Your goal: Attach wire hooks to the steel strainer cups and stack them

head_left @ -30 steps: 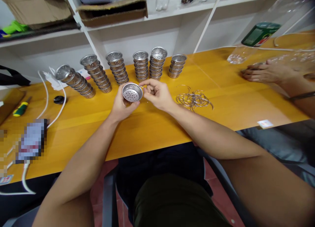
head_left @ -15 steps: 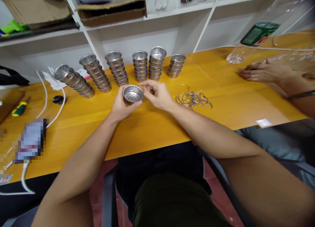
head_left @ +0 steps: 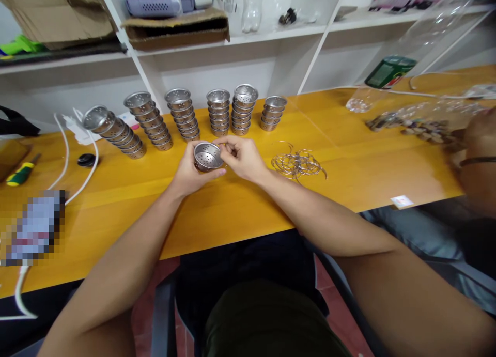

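Observation:
A perforated metal strainer cup (head_left: 208, 156) is gripped by my left hand (head_left: 188, 172), thumb along its near side and its open top facing me. At the cup's right rim, my right hand (head_left: 244, 158) is closed in a pinch on a thin wire, mostly hidden by the fingers. A tangle of thin metal wires (head_left: 298, 163) lies on the table right of that hand. Behind both hands stand several stacks of the same strainer cups, among them a leaning stack (head_left: 116, 132) on the left and a short stack (head_left: 273, 114) on the right.
On the left are a screwdriver (head_left: 21, 173), a black round cap (head_left: 86, 159), white cables and a blurred-out device (head_left: 36, 225). A plastic bottle (head_left: 389, 73) tilts at the right, near a co-worker's arm (head_left: 478, 160) and a heap of small parts (head_left: 422, 127). White shelves (head_left: 217, 62) border the back.
My right hand has closed in against the cup's rim; the wire end seen earlier by its fingers is now hidden. The view has shifted slightly. The co-worker's hand has drawn back to the right.

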Tool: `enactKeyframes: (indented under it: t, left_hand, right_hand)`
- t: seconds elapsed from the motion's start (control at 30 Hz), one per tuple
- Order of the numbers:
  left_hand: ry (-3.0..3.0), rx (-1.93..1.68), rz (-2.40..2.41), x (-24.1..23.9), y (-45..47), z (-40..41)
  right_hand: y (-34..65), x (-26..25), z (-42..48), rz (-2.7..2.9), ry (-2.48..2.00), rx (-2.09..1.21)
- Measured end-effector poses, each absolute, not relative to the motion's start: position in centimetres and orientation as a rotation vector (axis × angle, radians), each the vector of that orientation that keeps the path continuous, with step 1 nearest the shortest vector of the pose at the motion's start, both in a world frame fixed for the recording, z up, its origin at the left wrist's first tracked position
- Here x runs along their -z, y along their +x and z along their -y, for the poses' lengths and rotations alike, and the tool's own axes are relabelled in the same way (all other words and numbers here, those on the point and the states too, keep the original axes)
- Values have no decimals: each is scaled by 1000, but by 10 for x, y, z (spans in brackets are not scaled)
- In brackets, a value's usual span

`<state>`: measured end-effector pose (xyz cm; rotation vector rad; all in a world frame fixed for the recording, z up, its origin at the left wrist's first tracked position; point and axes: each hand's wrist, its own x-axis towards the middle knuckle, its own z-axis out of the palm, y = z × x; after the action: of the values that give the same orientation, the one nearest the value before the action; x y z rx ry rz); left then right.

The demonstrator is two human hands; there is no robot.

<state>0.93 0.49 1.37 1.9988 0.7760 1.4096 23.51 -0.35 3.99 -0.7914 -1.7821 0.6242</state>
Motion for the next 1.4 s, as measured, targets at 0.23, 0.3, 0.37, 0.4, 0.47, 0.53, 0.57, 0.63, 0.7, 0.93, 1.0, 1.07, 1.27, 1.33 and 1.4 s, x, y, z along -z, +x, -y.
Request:
enactKeyframes:
  t: [0.23,0.3,0.37,0.4,0.47,0.53,0.57,0.63,0.7,0.93,1.0,1.07,1.27,1.33,1.4]
  left_hand:
    - [2047,-1452,-884,-20,10,0]
    - [2042,-1439,-892,-21,9,1]
    - [2023,-1419,-876,-21,7,0]
    - [2009,-1412,-865,-21,6,-1]
    - [1984,-1402,-847,-21,4,-2]
    - [1976,-1382,-830,-21,3,-4]
    - [1980,-1369,-817,-21,3,-4]
    - [1993,-1351,-774,-20,3,-4]
    - [2014,-1357,-741,-20,3,-3]
    - [2085,-1361,-808,-20,3,0]
    - [2085,-1352,-810,-21,4,1]
    - [2089,-1337,-812,-22,4,2]
    - [2155,-1361,-802,-23,5,5]
    - [2172,-1373,-789,-23,5,4]
    - [2176,-1374,-791,-23,4,3]
  right_hand:
    - [225,-42,9,1706,-766,-671]
    - [226,-46,10,1695,-724,-733]
    - [232,-52,9,1715,-651,-854]
    - [237,-55,8,1743,-600,-929]
    - [247,-61,6,1819,-490,-1078]
    - [255,-64,3,1882,-395,-1205]
    - [258,-65,2,1899,-362,-1255]
    - [259,-64,0,1897,-331,-1309]
    - [257,-62,-1,1870,-328,-1297]
    - [250,-54,-1,1807,-382,-1260]
    - [250,-54,0,1805,-388,-1255]
    - [250,-54,0,1804,-387,-1248]
    - [248,-57,3,1765,-423,-1258]
    - [247,-57,4,1747,-431,-1267]
    - [247,-56,3,1736,-428,-1272]
